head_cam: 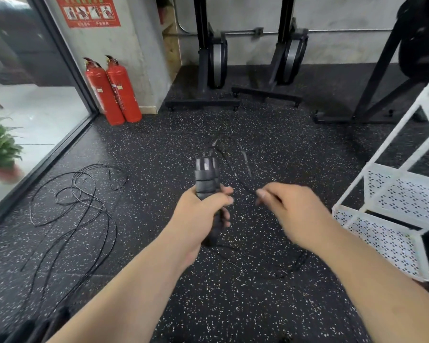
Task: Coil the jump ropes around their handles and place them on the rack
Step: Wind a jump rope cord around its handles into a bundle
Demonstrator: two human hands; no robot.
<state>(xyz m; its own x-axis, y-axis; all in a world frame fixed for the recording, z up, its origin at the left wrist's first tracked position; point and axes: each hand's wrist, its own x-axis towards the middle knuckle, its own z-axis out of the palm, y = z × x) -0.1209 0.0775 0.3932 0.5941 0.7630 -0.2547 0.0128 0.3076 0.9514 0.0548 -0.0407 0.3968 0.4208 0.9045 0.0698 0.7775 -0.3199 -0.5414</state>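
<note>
Left hand (200, 211) fingers wrapped round black handles (206, 180); right hand (289, 209) fingers pinch rope (235, 170) just right of them; white rack (391, 194) further right.

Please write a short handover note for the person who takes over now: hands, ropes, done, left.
Left hand grips the black handles upright. Right hand pinches that rope's cord, which loops from the handle tops; winding is unfinished. Second rope lies loose on the floor at left. White rack stands at right; no rope shows on it. To do: finish coiling, rack it, then do the second rope.
</note>
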